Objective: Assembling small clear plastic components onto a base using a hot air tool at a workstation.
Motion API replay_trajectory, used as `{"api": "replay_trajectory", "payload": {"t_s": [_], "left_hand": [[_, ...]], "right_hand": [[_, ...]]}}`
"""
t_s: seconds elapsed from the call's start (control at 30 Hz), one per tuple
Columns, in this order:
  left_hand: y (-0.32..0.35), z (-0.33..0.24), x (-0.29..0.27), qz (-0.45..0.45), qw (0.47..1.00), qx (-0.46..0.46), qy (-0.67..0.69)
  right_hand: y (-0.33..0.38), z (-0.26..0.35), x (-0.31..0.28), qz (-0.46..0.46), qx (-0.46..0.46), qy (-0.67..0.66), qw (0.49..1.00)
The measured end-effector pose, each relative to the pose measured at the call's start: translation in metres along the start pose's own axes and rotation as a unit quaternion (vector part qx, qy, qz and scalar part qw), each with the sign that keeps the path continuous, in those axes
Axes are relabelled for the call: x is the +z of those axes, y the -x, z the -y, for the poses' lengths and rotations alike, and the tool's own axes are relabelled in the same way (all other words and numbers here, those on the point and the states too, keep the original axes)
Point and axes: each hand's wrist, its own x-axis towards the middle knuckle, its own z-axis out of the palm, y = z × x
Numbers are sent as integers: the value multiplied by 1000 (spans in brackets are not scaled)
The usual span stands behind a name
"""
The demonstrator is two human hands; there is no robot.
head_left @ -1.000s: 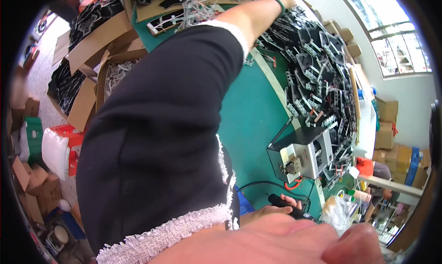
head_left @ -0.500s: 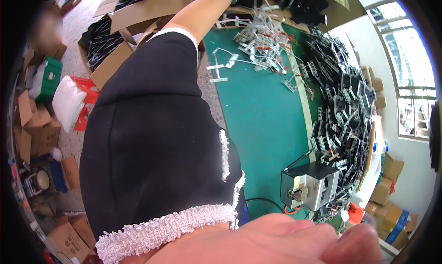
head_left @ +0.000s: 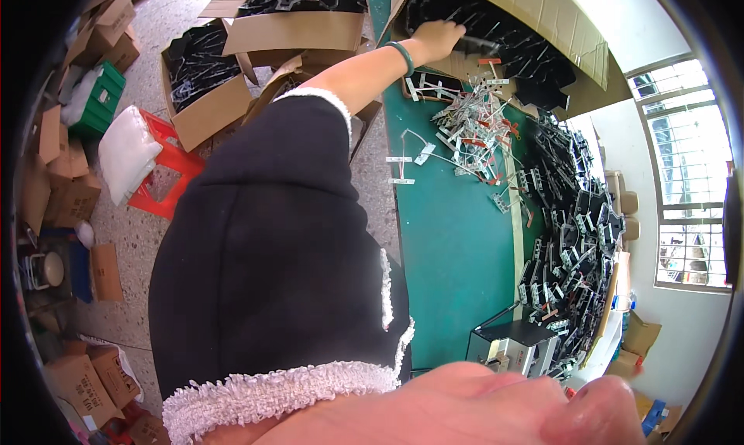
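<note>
My left arm reaches far across in a black sleeve with white fuzzy trim, a green bangle on the wrist. My left hand [head_left: 438, 40] is over the near edge of a large cardboard box [head_left: 577, 38] packed with black parts [head_left: 496, 34] that have thin silvery strips. Its fingers are curled closed among these parts; what lies in them is hidden. Just below the hand is a tangled pile of white wires [head_left: 477, 127] with silvery metal tabs and some red pieces, on the green tabletop [head_left: 449, 236]. My right hand is out of view.
A long heap of black parts with silver brackets [head_left: 573, 236] lines the table's right side. Near me stands a grey-and-black machine [head_left: 515, 344]. More boxes of black parts [head_left: 203, 69], a red stool [head_left: 174, 166] with a white cushion and a green crate [head_left: 101, 96] stand left.
The view has shifted, so things appear lower in the picture. My left hand, mostly cut off at the top edge before, now shows at the box of black parts.
</note>
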Motion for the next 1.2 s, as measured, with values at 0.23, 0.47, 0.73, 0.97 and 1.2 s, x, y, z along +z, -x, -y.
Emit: {"api": "replay_trajectory", "payload": {"t_s": [0.23,0.47,0.73,0.97,1.2], "left_hand": [[8,-89,-96,-40,866,37,497],[118,-275,12,561,565,345,497],[94,-295,51,231,932,255,114],[85,-268,41,184,840,209,467],[117,-308,-57,233,756,414,450]], "right_hand": [[-6,8,4,29,17,163,986],[-4,52,42,-11,101,-104,989],[19,63,-15,89,178,170,965],[11,127,-28,407,327,-23,852],[-58,150,119,278,-110,-34,954]]}}
